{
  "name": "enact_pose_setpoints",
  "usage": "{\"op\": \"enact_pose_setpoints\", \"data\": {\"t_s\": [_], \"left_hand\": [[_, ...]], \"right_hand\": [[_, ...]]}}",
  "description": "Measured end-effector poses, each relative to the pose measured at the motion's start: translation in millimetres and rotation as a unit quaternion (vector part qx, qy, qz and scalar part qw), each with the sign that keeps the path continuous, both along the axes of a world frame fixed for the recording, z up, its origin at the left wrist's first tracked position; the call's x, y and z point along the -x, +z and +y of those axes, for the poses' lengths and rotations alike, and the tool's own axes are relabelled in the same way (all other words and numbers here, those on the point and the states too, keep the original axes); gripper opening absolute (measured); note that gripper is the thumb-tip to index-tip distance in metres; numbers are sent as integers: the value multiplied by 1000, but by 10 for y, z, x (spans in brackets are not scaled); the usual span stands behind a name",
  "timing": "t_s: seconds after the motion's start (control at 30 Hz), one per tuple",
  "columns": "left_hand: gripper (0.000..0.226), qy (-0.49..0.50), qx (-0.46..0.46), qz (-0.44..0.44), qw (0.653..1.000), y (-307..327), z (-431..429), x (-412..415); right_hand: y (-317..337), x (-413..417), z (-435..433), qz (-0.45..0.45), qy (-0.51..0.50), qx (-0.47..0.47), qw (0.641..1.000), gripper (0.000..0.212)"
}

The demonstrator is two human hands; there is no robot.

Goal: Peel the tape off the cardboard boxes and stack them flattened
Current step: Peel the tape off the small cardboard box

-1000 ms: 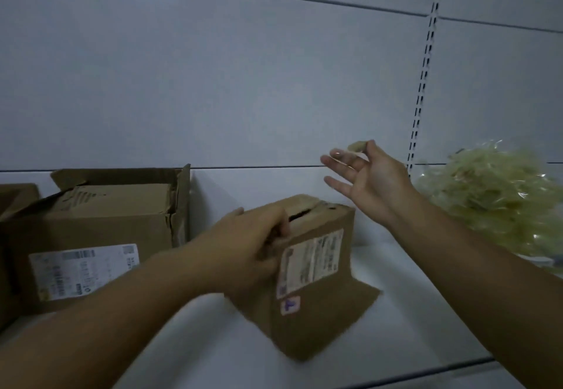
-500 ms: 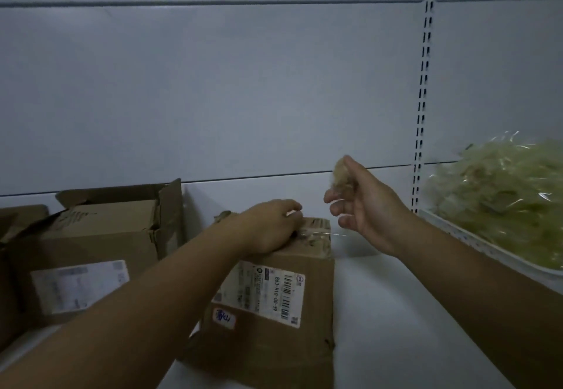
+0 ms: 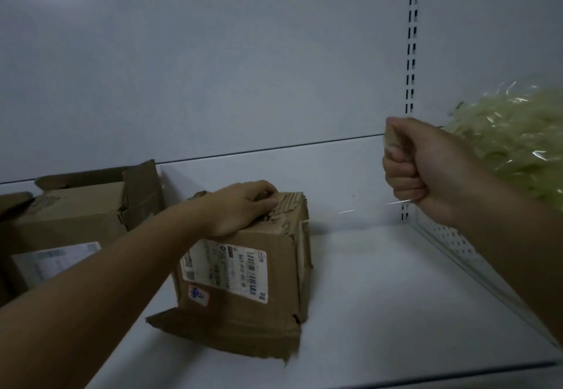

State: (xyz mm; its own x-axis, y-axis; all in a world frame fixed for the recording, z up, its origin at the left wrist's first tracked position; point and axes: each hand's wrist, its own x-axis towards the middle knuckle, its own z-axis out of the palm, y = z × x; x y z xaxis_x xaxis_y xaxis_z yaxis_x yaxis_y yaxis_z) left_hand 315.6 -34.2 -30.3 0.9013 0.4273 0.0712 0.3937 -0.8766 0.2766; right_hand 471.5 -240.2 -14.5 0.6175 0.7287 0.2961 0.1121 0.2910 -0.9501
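Now, step in hand: stripping clear tape off the small brown cardboard box (image 3: 243,270) with a white shipping label, standing mid-shelf on the white metal shelf (image 3: 380,312).
Left hand (image 3: 240,209): flat on the box's crumpled top, fingers curled over the far edge, pressing down; nothing gripped beyond the cardboard itself.
Right hand (image 3: 426,169): raised to the right of the box, well apart from it, fingers fully curled into a fist around a crumpled wad of peeled tape (image 3: 393,142), a thin glinting strand of clear tape (image 3: 374,207) trailing below the fist toward the box.
Strand's far end: too faint to tell whether attached to the box or loose.
Doing it well: steady downward pressure from the left hand, probably needed since the box looks light and dented; a low, even pull along the seam rather than straight up, likely to spare the torn cardboard skin near the top edge.
Risk: thin strand snapping and leaving a stub on the seam, judging by how stretched it looks.
Discard spot: heap of pale yellowish tape scraps (image 3: 518,139) at far right, just behind the right wrist.
Waiting: larger opened brown cardboard box (image 3: 76,215) at far left, flaps up, not flattened.
Bottom flap of the small box: splayed toward the near edge, so flattening not yet done.
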Motion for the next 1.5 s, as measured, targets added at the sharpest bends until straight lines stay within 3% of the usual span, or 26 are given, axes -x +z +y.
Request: {"op": "enact_pose_setpoints", "data": {"t_s": [0.07, 0.17, 0.27, 0.33, 0.47, 0.57, 0.67, 0.8, 0.9, 0.93, 1.3, 1.4, 1.5], "left_hand": [[34, 6, 8, -4, 1000, -1, -12, 9], [33, 9, 6, -3, 1000, 6, -44, 10], [33, 14, 3, -2, 1000, 16, -76, 6], [38, 21, -5, -7, 1000, 5, -100, 16], [43, 6, -37, -106, 994, 24, -196, 56], [46, 24, 10, -63, 998, 133, -302, -51], [55, 62, 14, -36, 997, 135, -427, -255], [33, 22, 43, -60, 997, 20, -448, -348], [30, 10, 30, -69, 997, 26, -435, -331], [31, 9, 26, -68, 997, 24, -439, -334], [45, 9, -5, -72, 997, -8, -438, -334], [43, 15, -11, -72, 997, -18, -434, -339], [40, 18, -19, -76, 997, -37, -427, -343]], "right_hand": [[-83, -32, -49, -69, 19, 80, 994, 44], [-239, -32, -78, -194, 56, 212, 956, 46], [-497, 27, 44, -299, 0, 276, 913, 47], [-723, 73, 164, -369, -31, 262, 891, 43], [-977, 148, 333, -356, 60, 201, 911, 27], [-1001, 186, 412, -410, 68, 184, 891, 9], [-1020, 226, 463, -470, 41, 193, 860, 22], [-1070, 177, 410, -498, 53, 215, 839, 29], [-1195, 111, 251, -556, 92, 311, 765, 36], [-1226, 95, 195, -555, 98, 328, 758, 37], [-1169, 18, 61, -456, 115, 301, 830, 37], [-980, 9, 65, -433, 7, 190, 881, 38], [-648, -76, 26, -306, -41, 42, 950, 31]]}}
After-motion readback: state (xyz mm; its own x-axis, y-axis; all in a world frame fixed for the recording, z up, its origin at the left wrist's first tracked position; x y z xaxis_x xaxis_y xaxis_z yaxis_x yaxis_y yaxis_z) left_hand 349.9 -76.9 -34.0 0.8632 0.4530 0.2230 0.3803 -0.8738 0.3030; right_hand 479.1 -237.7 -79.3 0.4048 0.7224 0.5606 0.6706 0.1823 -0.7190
